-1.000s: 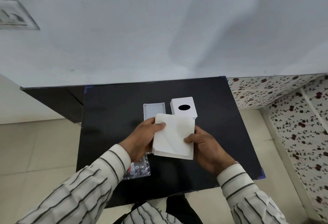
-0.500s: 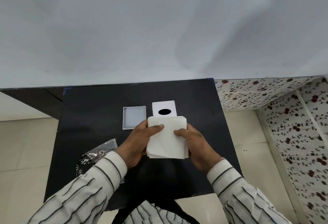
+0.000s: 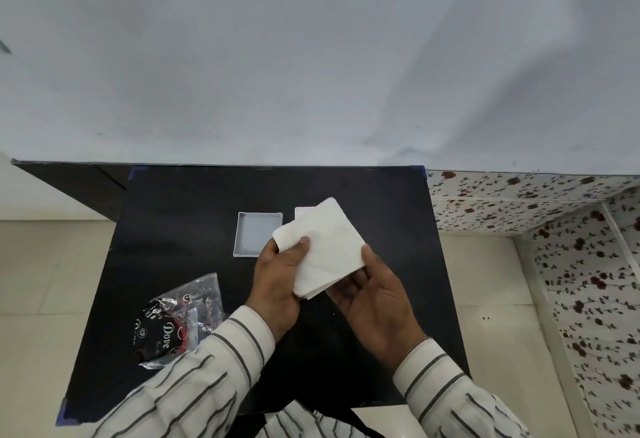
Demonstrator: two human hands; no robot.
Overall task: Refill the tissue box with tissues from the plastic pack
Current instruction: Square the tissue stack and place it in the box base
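Note:
A white stack of tissues [image 3: 327, 247] is held above the black table [image 3: 180, 229], turned diagonally. My left hand [image 3: 277, 285] grips its left corner with the thumb on top. My right hand [image 3: 375, 295] supports its right edge with the palm up and the fingers spread. The white tissue box [image 3: 300, 211] stands behind the stack, and only its top left corner shows. Its shallow white lid [image 3: 258, 238] lies upturned to the left of the box. The crumpled plastic pack [image 3: 178, 323] lies at the near left, partly under my left sleeve.
A pale wall rises right behind the table. A surface with a floral pattern [image 3: 554, 222] runs along the right side. Beige floor tiles [image 3: 41, 281] show to the left and right of the table.
The stack of tissues has turned from square-on to diagonal and risen over the box, hiding its oval opening. My right hand has opened under the stack's edge. The view has shifted, and more of the pack shows.

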